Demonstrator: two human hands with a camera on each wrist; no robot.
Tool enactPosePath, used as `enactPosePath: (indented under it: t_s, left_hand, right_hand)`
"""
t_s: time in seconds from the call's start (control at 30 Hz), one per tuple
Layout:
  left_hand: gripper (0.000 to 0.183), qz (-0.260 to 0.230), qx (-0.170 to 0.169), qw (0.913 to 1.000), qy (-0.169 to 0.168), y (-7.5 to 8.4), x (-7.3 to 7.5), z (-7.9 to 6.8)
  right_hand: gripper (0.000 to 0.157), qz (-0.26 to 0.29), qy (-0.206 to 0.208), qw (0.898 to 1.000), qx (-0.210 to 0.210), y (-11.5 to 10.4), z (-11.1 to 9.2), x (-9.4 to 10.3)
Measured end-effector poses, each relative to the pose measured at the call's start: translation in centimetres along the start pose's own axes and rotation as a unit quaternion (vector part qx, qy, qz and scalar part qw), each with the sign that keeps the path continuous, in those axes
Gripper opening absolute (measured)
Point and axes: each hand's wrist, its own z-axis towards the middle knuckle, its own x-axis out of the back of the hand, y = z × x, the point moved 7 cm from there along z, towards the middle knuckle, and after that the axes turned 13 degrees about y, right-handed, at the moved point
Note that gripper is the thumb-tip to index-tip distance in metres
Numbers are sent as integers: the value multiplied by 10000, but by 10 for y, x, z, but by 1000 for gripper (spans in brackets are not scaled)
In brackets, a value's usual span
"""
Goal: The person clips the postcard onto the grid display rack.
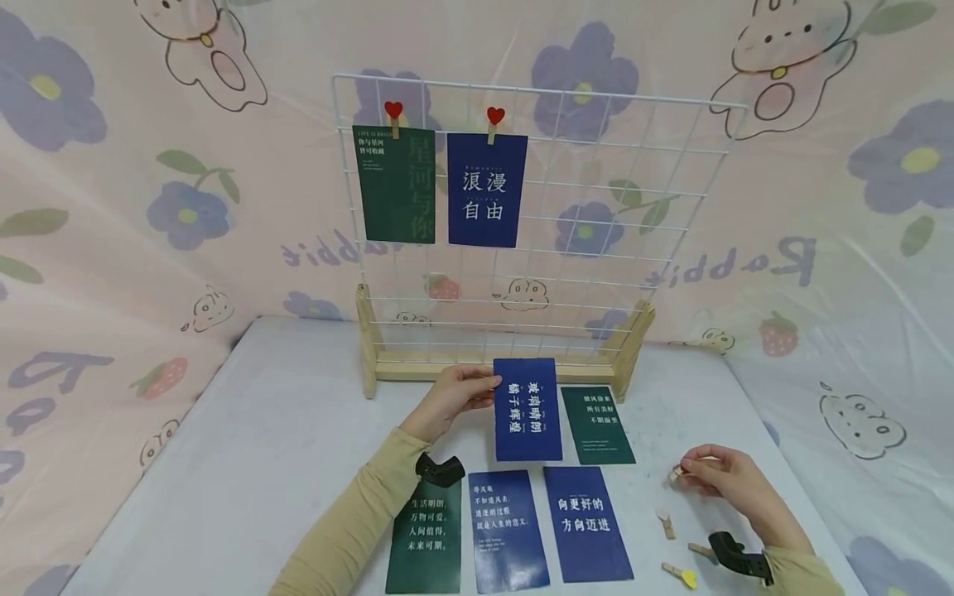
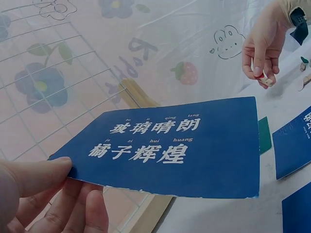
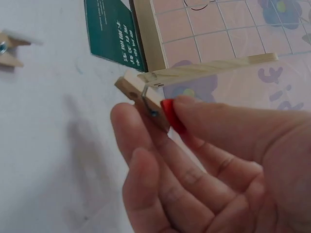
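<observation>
- left hand (image 1: 460, 396) has its grip closed on one edge of a blue card (image 1: 527, 410), thumb on top and fingers underneath; the card is up off the desk (image 1: 224, 463), in front of the rack (image 1: 440, 370), writing running sideways in the head view
- right hand (image 1: 730, 480) has a pinch grip on a wooden clothespin (image 3: 143, 99), thumb on its red bit; all this over the right side of the desk, well apart from the left hand
- three loose pegs (image 1: 680, 574) lie near the right hand, one with a yellow heart
- four more cards (image 1: 589, 567) lie flat on the desk; two green, two blue
- up on the rack, a green print (image 1: 395, 199) and a navy print (image 1: 484, 228) hang side by side, each under a red-heart peg (image 1: 495, 117)
</observation>
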Motion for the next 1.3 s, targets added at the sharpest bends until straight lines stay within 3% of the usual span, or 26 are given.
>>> enactPosePath:
  t_s: [0.27,0.5,0.73,0.97,1.3]
  left_hand:
    - [29,-29,-93,10000,-20,3,0,-2]
    - [28,36,-90,9999,63,5,2,-4]
    - [24,69,-139,9997,209,9,5,-2]
    - [25,24,-209,9994,285,14,7,0]
    - [27,47,-373,9986,359,31,8,-6]
  right_hand:
    - [41,81,-74,9998,161,-10,5,-3]
    - [38,116,-181,9990,400,-22,8,-9]
    - [34,291,-340,9974,556,-40,13,-14]
    - [47,297,-259,9963,764,-60,19,-10]
    - [40,1,-146,9919,1260,-98,28,-4]
